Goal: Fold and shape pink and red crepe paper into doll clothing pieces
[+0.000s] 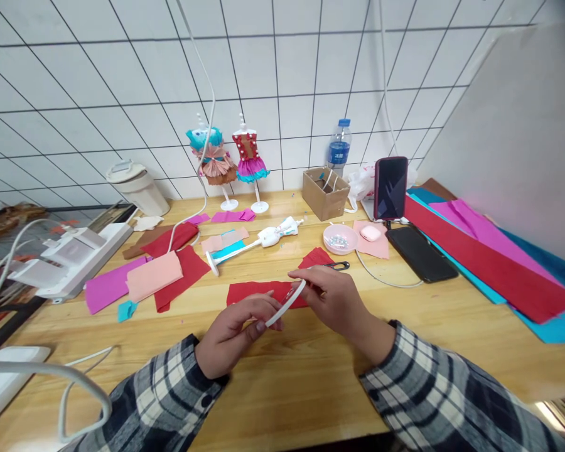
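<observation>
Between my two hands is a thin white curved strip (286, 304), which looks like the edge of a tape roll; its exact kind is unclear. My left hand (238, 329) pinches its lower end between thumb and fingers. At the upper end, my right hand (334, 298) closes its fingertips on it. Beneath the hands lies a red crepe paper piece (245, 290), partly covered. Just beyond my right hand are another red piece (315, 257) and small black-handled scissors or snips (341, 265), partly hidden. A white mini dress form (273, 235) lies on its side farther back.
Two dressed mini forms (252, 157) stand by the tiled wall near a cardboard box (324, 193) and a water bottle (339, 147). A pink dish (339, 239) holds small beads. Phones (421, 252), coloured paper (489, 251), a power strip (80, 263) and cables flank the workspace.
</observation>
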The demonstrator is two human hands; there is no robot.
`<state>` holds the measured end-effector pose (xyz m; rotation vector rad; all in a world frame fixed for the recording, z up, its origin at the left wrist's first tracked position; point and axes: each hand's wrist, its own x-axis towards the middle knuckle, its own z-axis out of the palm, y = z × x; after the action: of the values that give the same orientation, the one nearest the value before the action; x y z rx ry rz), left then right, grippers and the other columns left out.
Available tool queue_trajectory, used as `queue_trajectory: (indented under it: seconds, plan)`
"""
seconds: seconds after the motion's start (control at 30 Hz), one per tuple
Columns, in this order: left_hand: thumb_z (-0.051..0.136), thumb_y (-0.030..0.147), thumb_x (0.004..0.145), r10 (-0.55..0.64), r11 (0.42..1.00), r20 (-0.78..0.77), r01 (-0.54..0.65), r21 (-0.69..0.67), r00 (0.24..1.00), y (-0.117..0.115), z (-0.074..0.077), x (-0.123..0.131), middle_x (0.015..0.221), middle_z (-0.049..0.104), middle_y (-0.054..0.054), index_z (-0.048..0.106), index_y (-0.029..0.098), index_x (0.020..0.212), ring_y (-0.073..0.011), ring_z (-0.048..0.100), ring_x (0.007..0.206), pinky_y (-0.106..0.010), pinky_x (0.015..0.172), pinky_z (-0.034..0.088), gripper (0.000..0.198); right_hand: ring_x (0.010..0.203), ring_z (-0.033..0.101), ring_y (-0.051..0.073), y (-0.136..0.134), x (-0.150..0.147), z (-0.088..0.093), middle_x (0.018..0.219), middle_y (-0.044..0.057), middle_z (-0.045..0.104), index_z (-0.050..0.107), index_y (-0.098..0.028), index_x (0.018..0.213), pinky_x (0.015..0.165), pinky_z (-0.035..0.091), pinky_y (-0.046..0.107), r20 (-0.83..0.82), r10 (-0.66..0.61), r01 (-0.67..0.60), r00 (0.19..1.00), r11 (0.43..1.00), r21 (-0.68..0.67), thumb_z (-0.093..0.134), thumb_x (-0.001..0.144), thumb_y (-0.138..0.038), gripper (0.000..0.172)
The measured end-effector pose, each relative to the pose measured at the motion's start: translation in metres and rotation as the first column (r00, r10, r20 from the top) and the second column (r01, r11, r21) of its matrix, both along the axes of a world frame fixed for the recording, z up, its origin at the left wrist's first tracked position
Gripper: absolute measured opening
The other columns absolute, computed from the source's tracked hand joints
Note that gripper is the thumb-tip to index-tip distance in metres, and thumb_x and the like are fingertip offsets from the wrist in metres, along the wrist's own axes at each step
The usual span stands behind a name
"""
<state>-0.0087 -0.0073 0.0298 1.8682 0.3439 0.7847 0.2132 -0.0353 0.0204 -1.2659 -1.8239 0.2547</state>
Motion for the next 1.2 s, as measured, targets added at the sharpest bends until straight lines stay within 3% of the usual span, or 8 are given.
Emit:
queue_trajectory:
  seconds: [0.13,0.3,0.47,0.7,0.8,0.9,1.03,1.2]
  plan:
    - [0.047,0.030,0.096,-0.001,1.000,-0.019,0.001,-0.027,1.000,0.001,0.000,0.000,0.089,0.067,-0.008,0.064,0.017,0.094,-0.0225,0.060,0.098,-0.045,0.104,0.035,0.022,0.075,0.066,0.016,0.003,0.002,-0.005,0.083,0.004,0.072,0.071,-0.020,0.098,0.067,0.048,0.026,0.019,0.011,-0.011,1.000,1.000,-0.025,0.053,0.092,-0.026,0.019]
    - [0.048,0.049,0.092,0.037,0.996,-0.134,-0.048,-0.077,0.990,0.003,0.001,-0.003,0.092,0.066,-0.009,0.062,0.017,0.095,-0.0246,0.060,0.096,-0.051,0.111,0.024,0.035,0.074,0.065,0.016,-0.001,0.001,-0.003,0.080,0.005,0.071,0.071,-0.019,0.095,0.066,0.045,0.026,0.162,-0.013,0.015,0.987,1.000,-0.007,0.052,0.094,-0.027,0.020]
    - [0.049,0.043,0.094,0.093,0.996,-0.173,-0.088,0.034,0.980,0.002,0.001,0.000,0.083,0.066,-0.005,0.064,0.017,0.090,-0.0191,0.060,0.085,-0.042,0.100,0.039,0.030,0.072,0.064,0.016,-0.003,0.001,0.002,0.080,0.005,0.071,0.070,-0.018,0.093,0.066,0.045,0.026,0.166,-0.023,0.013,0.986,0.998,0.059,0.049,0.094,-0.027,0.022]
    - [0.045,0.033,0.097,0.102,0.994,-0.154,-0.095,0.049,0.983,0.002,-0.004,-0.001,0.099,0.068,-0.010,0.066,0.017,0.096,-0.0229,0.056,0.108,-0.039,0.102,0.039,0.026,0.071,0.064,0.015,-0.002,0.003,0.004,0.080,0.005,0.071,0.069,-0.019,0.105,0.065,0.047,0.025,0.072,-0.029,0.024,0.997,0.998,0.057,0.050,0.095,-0.030,0.024]
    - [0.045,0.036,0.096,0.081,0.997,-0.147,-0.079,0.016,0.986,0.002,-0.001,-0.001,0.096,0.067,-0.009,0.065,0.017,0.093,-0.0224,0.058,0.102,-0.041,0.103,0.038,0.027,0.077,0.066,0.017,-0.003,0.003,0.004,0.086,0.007,0.073,0.070,-0.018,0.099,0.070,0.048,0.026,0.116,-0.022,0.015,0.993,0.998,0.059,0.049,0.095,-0.027,0.024]
    - [0.042,0.038,0.097,0.055,0.995,-0.156,-0.041,0.096,0.986,-0.001,0.003,0.001,0.081,0.066,-0.006,0.064,0.017,0.093,-0.0205,0.060,0.088,-0.038,0.093,0.044,0.030,0.077,0.066,0.017,-0.004,0.000,0.002,0.084,0.007,0.072,0.070,-0.018,0.099,0.070,0.049,0.027,0.125,0.006,-0.010,0.992,0.999,0.032,0.050,0.094,-0.025,0.022]
    - [0.042,0.031,0.096,0.262,0.924,-0.237,-0.173,0.340,0.936,-0.005,0.003,0.001,0.076,0.066,-0.005,0.065,0.017,0.096,-0.0167,0.060,0.073,-0.029,0.074,0.048,0.026,0.059,0.060,0.011,-0.005,-0.008,0.001,0.087,0.002,0.068,0.057,-0.021,0.121,0.057,0.049,0.022,-0.144,-0.003,-0.009,0.990,0.997,-0.082,0.052,0.089,-0.021,0.032]
    - [0.049,0.025,0.092,0.480,0.767,-0.263,-0.255,0.589,0.837,-0.004,-0.003,-0.001,0.073,0.068,-0.002,0.065,0.020,0.094,-0.0137,0.060,0.062,-0.023,0.060,0.044,0.016,0.057,0.056,0.009,-0.010,-0.019,0.002,0.087,0.003,0.065,0.060,-0.021,0.110,0.049,0.048,0.019,-0.320,0.104,-0.163,0.942,0.973,-0.163,0.064,0.085,-0.036,0.029]
